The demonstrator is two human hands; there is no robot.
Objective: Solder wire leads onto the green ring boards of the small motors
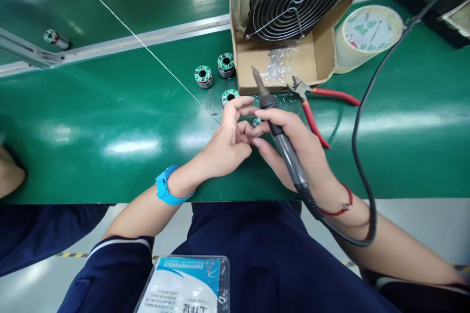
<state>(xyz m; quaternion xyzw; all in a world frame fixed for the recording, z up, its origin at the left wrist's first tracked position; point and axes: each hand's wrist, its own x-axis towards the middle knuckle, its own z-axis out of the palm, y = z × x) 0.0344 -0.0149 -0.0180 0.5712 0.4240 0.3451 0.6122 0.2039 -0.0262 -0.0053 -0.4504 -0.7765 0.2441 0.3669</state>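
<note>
My right hand (306, 149) grips a soldering iron (288, 149) by its dark handle, with the bare tip pointing up and away from me. My left hand (233, 142) is curled beside it, and the fingertips of both hands nearly meet. Between them shows a sliver of a small motor with a green circuit board (257, 121), mostly hidden by the left fingers around it. A thin solder wire (161, 62) runs down from the upper left to my left hand. Just beyond the hands sit similar motors (203, 77), (225, 65) and a third motor (230, 96), partly covered.
A cardboard box (253, 66) holds a fan (297, 2) and clipped metal pins (277, 64). Red-handled cutters (312, 112), a tape roll (370, 34) and the iron's cable (356, 146) lie right. Another motor (56, 39) is far left; another person's arm (9, 173) is at the left edge.
</note>
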